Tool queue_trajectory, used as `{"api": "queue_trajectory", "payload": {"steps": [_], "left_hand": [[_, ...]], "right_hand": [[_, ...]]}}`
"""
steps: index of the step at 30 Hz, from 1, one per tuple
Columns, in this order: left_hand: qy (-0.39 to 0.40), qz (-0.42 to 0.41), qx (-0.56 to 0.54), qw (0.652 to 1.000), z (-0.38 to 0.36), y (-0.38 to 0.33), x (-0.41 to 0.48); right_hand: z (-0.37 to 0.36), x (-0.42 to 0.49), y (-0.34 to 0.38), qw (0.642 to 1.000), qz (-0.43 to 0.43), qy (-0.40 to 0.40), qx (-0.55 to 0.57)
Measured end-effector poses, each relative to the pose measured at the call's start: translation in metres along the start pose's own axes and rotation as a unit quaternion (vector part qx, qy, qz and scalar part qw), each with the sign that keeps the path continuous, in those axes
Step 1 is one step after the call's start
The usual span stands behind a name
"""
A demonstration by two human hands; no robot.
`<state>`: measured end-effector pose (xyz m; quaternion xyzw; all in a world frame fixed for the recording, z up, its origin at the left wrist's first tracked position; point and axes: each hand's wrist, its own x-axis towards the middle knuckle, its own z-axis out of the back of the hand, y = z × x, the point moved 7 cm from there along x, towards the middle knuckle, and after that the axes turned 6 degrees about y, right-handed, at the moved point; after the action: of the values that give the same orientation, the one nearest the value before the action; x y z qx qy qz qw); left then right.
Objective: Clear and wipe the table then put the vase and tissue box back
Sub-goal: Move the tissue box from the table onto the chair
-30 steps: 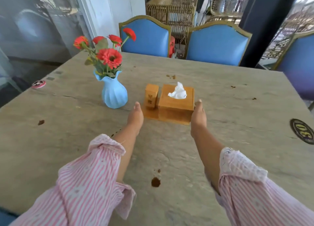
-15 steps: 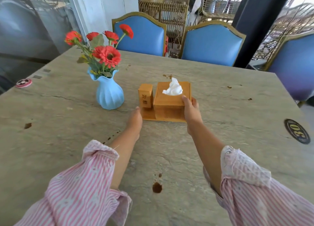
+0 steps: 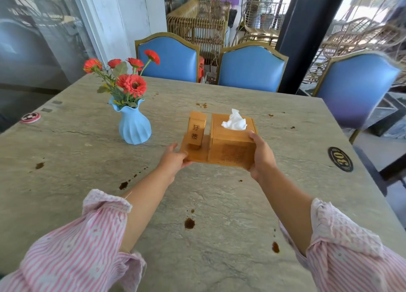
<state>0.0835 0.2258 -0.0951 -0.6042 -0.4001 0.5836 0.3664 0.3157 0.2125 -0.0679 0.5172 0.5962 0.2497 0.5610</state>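
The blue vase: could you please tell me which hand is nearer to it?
Left. The left hand grips the tissue box at its left corner, just right of the blue vase; the right hand grips its right end, farther from the vase.

Now pinching the tissue box (image 3: 230,144) at its near-left base corner with the left hand (image 3: 173,162); gripping its right side with the right hand (image 3: 261,157); both merely alongside a second ago; seemingly raised slightly off the counter (image 3: 219,203).
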Motion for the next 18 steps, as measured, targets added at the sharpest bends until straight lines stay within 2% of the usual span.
{"api": "queue_trajectory", "payload": {"steps": [8, 14, 18], "left_hand": [[0.050, 0.000, 0.076, 0.996, -0.086, -0.004, -0.073], [0.098, 0.028, 0.061, 0.993, -0.211, 0.025, -0.123], [0.097, 0.036, 0.028, 0.994, -0.301, 0.056, -0.152]], "right_hand": [[0.102, -0.076, 0.027, 0.999, -0.008, -0.029, 0.027], [0.240, -0.118, 0.051, 0.998, 0.013, -0.051, 0.037], [0.332, -0.133, 0.069, 0.998, 0.039, -0.046, 0.011]]}}
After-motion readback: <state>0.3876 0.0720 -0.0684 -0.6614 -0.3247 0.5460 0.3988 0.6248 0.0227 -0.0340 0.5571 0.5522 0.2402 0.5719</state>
